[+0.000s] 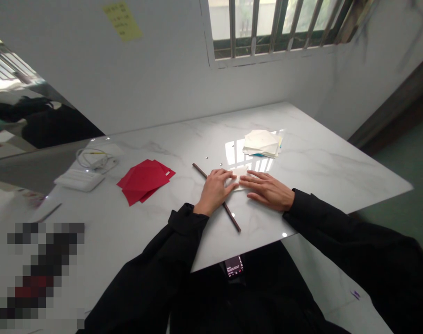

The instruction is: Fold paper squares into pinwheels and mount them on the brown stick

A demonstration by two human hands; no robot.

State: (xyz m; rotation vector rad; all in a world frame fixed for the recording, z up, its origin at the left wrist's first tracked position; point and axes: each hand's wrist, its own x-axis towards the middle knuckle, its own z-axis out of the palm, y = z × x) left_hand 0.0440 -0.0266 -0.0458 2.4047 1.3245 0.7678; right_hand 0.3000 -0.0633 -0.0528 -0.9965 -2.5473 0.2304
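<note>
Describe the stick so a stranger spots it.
On the white marbled table, find the person's left hand. The stick slants underneath it, showing at both ends. It's long, thin and dark brown, unlike the flat red papers and pale papers nearby.

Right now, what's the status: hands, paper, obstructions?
Left hand and right hand on small cream paper piece. Slim dark-brown stick passes beneath left hand. Red paper sheets lie apart, leftward.

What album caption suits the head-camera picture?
Left hand and right hand touch small cream paper; a dark brown stick and flat red paper pieces share the white marbled table.
</note>
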